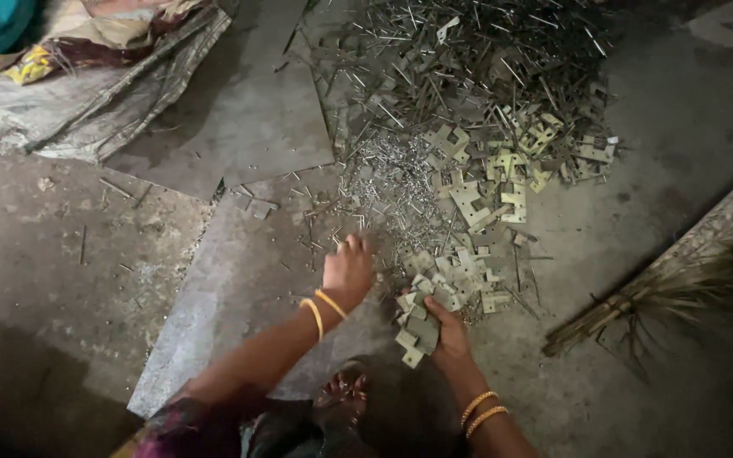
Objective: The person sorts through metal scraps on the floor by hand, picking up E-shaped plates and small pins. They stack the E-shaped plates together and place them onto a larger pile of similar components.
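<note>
Landmark: the flat grey metal sheet [239, 288] lying on the concrete floor [680, 110]; every place below was told from it.
My left hand [348, 270]: it lay over the sheet's far right part, fingers curled down toward the loose pins; I could not tell whether they pinched anything.
Small pins [383, 182]: a bright scatter just beyond the sheet's far right corner, touching its edge, nearest my left fingertips.
My right hand [450, 337]: just off the sheet's right edge, closed around a stack of hinge plates [417, 326], palm under them.
Loose hinge plates [460, 276]: a spread on the floor right of the sheet, just beyond my right hand, running up to yellowish ones [519, 165].
Long rods [477, 51]: a dark heap well beyond the sheet's far end.
Broom [680, 280]: far right of the sheet, lying slantwise.
Cloth bundle [103, 68]: beyond the sheet's far left.
Bangles [322, 307]: gold, on both my wrists.
</note>
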